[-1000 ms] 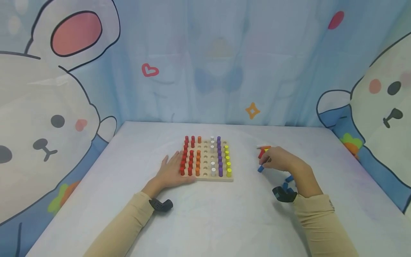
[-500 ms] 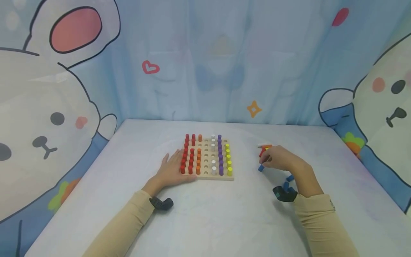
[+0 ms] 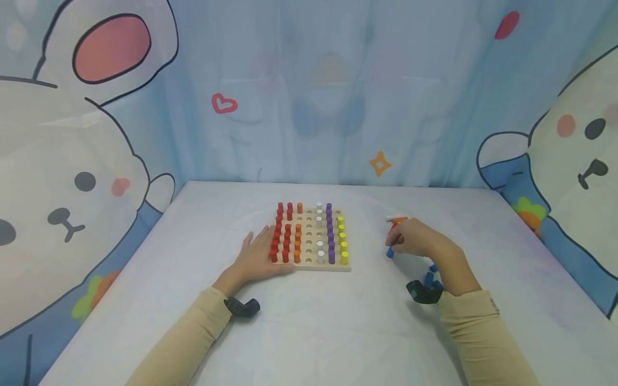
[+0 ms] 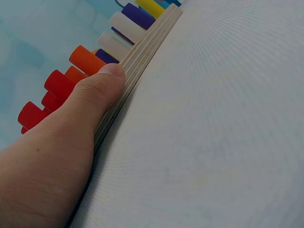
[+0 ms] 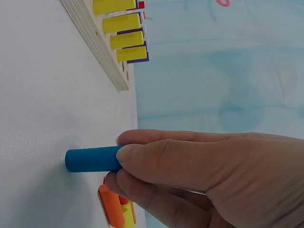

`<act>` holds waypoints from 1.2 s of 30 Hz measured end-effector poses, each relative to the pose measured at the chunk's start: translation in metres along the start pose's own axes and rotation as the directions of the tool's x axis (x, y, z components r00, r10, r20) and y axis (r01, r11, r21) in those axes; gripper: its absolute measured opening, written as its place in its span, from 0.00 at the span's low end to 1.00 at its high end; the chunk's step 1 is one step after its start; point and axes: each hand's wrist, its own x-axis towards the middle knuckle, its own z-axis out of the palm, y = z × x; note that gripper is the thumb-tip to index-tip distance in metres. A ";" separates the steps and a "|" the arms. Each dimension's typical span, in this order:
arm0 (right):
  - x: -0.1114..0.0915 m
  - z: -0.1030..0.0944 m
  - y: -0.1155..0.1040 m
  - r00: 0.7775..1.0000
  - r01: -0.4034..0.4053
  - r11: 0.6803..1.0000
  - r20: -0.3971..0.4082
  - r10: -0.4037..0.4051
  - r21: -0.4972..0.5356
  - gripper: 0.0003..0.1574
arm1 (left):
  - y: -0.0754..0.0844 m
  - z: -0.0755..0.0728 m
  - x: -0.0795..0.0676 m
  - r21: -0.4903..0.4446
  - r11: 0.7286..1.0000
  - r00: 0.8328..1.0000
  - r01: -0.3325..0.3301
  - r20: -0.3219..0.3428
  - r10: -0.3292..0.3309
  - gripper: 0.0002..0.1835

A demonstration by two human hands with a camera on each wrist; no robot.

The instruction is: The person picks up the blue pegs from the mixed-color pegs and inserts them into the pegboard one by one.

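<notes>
In the head view a wooden pegboard (image 3: 324,268) carries rows of red, orange, white, purple and yellow pegs, with bare holes among them. My left hand (image 3: 256,260) rests at its front left corner, fingers spread along the left side. The thumb (image 4: 104,83) presses against the front edge in the left wrist view. Right of the board, my right hand (image 3: 416,238) pinches a blue peg (image 5: 92,159) between thumb and fingers. That peg stands nearly upright, its lower end close to the table; the fingers hide its top.
Just beyond my right hand lies a small heap of loose pegs, with an orange peg (image 5: 112,205) in it. Several loose blue pegs (image 3: 428,279) lie by my right wrist. A white cloth covers the table (image 3: 328,332); a printed curtain (image 3: 328,96) hangs behind.
My right hand has shifted slightly left, and the blue peg in its fingers has turned from slanted to nearly upright. The left hand stays against the pegboard.
</notes>
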 end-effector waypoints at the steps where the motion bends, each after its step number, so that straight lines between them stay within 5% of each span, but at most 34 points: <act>1: 0.000 0.001 0.000 1.000 0.000 1.000 -0.004 0.000 -0.002 0.09 | 0.000 0.000 0.000 -0.001 1.000 1.000 0.000 0.001 0.000 0.66; 36: 0.009 0.007 -0.009 0.995 0.076 0.997 -0.060 -0.076 -0.012 0.07 | -0.001 0.001 0.000 0.006 1.000 1.000 -0.003 -0.005 0.003 0.66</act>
